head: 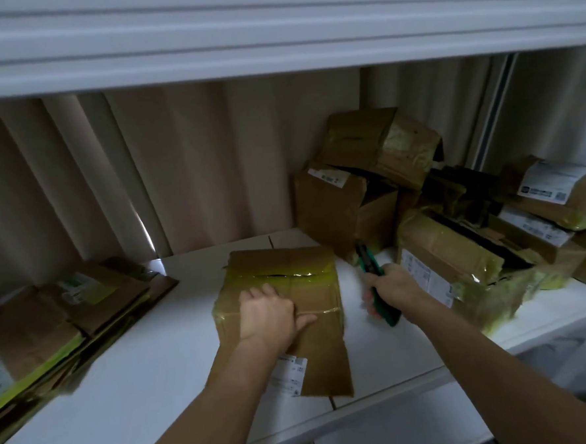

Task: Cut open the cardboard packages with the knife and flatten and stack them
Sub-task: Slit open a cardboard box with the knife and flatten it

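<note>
A brown cardboard box (309,282) wrapped in yellowish tape lies on the white table (129,379) in the middle. A slit shows in the tape along its top, and a flap with a white label hangs toward me. My left hand (268,312) presses flat on the box top with fingers spread. To the right of the box, my right hand (390,289) grips a green-handled knife (373,271), its tip pointing away from me, just off the box's right edge.
A stack of flattened cardboard (51,326) lies at the table's left end. Several taped, uncut boxes (451,253) pile up at the right and back right. Beige curtains (178,160) hang behind the table. The table's front edge runs below my arms.
</note>
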